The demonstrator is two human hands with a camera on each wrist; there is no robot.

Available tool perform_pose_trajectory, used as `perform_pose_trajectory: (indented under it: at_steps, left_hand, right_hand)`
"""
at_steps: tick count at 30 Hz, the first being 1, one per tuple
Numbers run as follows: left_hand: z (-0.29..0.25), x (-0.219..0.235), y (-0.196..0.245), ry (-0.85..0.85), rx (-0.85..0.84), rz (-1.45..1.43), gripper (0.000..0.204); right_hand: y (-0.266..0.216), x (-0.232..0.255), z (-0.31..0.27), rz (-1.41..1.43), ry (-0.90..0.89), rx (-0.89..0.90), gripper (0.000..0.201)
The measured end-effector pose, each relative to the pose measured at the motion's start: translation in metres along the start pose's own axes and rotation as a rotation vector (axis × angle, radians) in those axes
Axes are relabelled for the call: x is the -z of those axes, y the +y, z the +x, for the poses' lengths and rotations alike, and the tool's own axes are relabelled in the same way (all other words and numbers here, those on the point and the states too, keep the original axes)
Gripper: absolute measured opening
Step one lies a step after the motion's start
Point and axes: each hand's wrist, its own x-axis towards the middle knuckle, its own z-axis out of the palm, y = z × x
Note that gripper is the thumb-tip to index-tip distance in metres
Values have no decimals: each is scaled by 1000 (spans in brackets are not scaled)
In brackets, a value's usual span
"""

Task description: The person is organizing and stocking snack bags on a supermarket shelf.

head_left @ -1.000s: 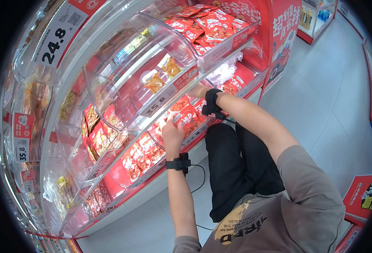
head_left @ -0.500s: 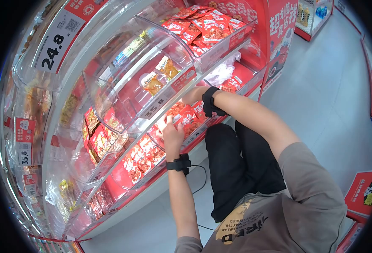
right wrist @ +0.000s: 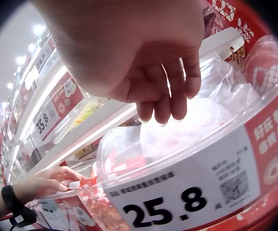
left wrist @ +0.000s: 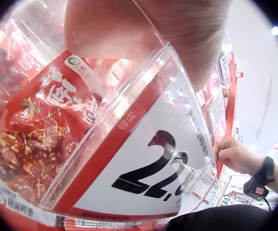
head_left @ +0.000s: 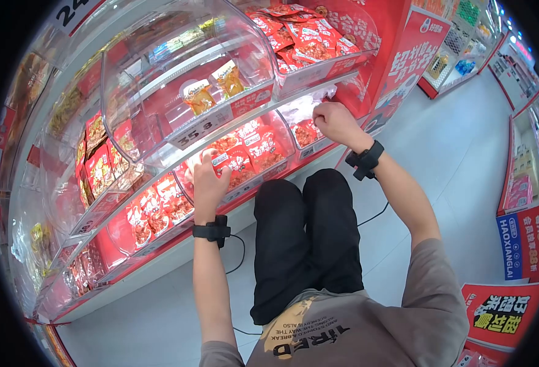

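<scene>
My left hand (head_left: 208, 186) is over the lower bin of red snack packets (head_left: 263, 150), thumb and fingers apart. In the left wrist view that hand (left wrist: 139, 29) hangs above a red packet (left wrist: 38, 115) and a price card (left wrist: 144, 163) on the clear bin wall. Farther right, my right hand (head_left: 341, 125) is at the bin holding white crumpled plastic (head_left: 300, 109). In the right wrist view the right hand (right wrist: 144, 62) hangs over that plastic (right wrist: 192, 125), fingers loosely curled and holding nothing. Its bin's card (right wrist: 182, 197) reads 25.8.
An upper shelf edge (head_left: 220, 133) runs above the lower bins, with clear bins of packets on it. A red printed panel (head_left: 404, 67) stands at the right end. Grey floor (head_left: 416, 140) lies to the right, and a red sign (head_left: 505, 312) at the lower right.
My right hand has come out from under the upper shelf edge and moved right to the bin with white plastic. The left hand remains by the red packets. The head view has shifted.
</scene>
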Motion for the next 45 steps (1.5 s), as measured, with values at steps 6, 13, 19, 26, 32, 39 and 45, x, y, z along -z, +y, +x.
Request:
perform_pose_trajectory:
  at_steps: [6,13,19,26,32,39,45]
  left_hand:
    - [0,2,1,18,4,14,39]
    - [0,7,6,58,24,-32,33]
    - [-1,5,5,81,7,-17,32]
    - [-32,37,42,183,-468,-232,39]
    - [-92,35,104,-291,-178,-809,35]
    - [-108,39,68,-64,32,-942,25]
    - [-118,50,41,446,236,-939,26]
  right_hand:
    - [69,-37,27,-109,-273,-246,37]
    - [66,-24,27,447,-259,-266,24]
    - [18,15,-29,702,277,-42,19]
    - [-51,56,-85,1104,116,-30,14]
    - [-105,36,-92,774,-228,322,21]
    - [-128,8,-59,783,-300,372,29]
    - [-145,-17,-27,684,167,504,19]
